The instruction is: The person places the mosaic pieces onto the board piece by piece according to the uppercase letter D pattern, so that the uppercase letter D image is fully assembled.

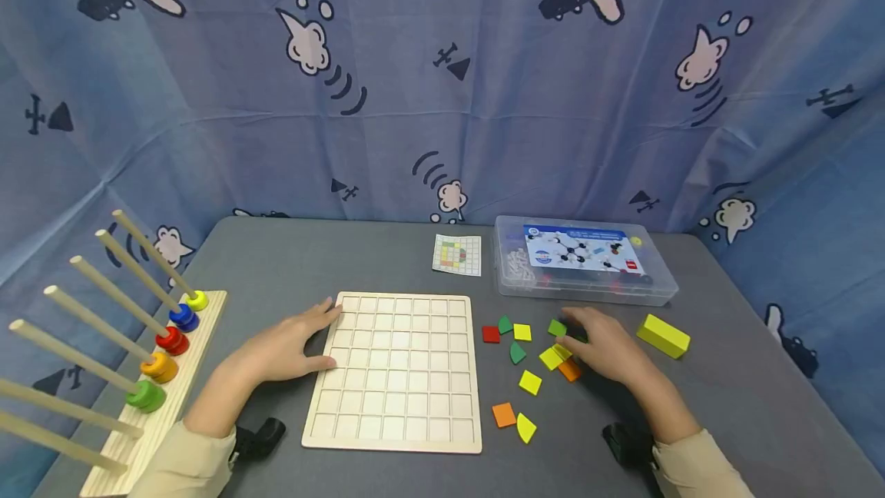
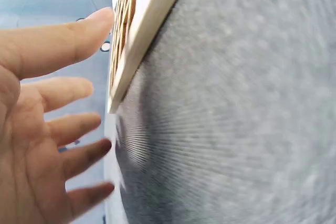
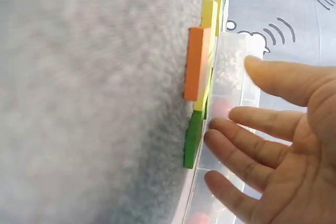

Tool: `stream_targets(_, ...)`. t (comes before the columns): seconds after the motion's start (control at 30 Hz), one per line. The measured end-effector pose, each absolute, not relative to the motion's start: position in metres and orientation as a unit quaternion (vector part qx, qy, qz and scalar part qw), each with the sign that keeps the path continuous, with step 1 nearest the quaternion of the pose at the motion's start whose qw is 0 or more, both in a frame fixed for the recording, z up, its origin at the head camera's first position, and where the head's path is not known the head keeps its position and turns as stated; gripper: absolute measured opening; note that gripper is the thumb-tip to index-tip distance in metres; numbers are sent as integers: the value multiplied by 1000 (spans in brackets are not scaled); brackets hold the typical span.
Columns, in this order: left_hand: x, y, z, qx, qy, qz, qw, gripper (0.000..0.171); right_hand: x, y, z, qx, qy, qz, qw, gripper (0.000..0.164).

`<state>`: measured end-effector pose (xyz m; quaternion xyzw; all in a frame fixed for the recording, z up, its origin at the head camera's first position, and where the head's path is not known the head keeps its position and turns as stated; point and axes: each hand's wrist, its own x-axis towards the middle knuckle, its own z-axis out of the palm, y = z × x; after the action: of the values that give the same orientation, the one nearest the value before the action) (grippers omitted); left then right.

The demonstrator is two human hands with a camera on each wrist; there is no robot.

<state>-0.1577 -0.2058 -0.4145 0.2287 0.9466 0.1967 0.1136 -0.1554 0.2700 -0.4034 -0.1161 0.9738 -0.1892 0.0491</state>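
Note:
A wooden grid board (image 1: 394, 375) of bare square cells lies flat in the middle of the table. At its left edge my left hand (image 1: 293, 340) rests with spread fingers, thumb and fingertips right at the rim; the left wrist view shows the palm with nothing in it. My right hand (image 1: 601, 340) hovers over the loose flat blocks, fingers slightly bent and holding nothing in the right wrist view. Beneath and beside it are a green block (image 1: 557, 328), yellow blocks (image 1: 551, 358) and an orange block (image 3: 196, 64). A dark green block (image 3: 193, 140) is partly covered by the fingers in the head view.
Left of the board stands a wooden peg rack (image 1: 200, 344) with coloured rings. A small pattern card (image 1: 470, 255) and a clear plastic box (image 1: 588, 287) lie at the back. A long yellow block (image 1: 664, 336) sits at right. Nearer the board are a red block (image 1: 491, 334) and several others.

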Motion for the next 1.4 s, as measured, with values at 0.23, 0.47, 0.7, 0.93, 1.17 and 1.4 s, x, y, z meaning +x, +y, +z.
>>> stream_targets(0.23,-167,-211,-424,244,925,245,157,90,-170,270,-408,-104,971,-193,94,42)
stream_targets(0.47,-171,-210,-422,225,921,260,182,94,-178,269,-409,-102,971,-192,97,27)
stream_targets(0.7,-170,-211,-419,203,923,264,192,94,-180,265,-408,-98,974,-180,94,24)
stream_targets(0.93,-168,-213,-423,200,923,274,181,93,-177,248,-399,-92,981,-154,79,25)
stream_targets(1.17,-168,-213,-424,197,922,283,175,93,-170,210,-387,-153,969,-191,19,22)
stream_targets(1.4,-172,-214,-426,201,928,264,168,94,-173,157,-391,-209,953,-219,-10,23)
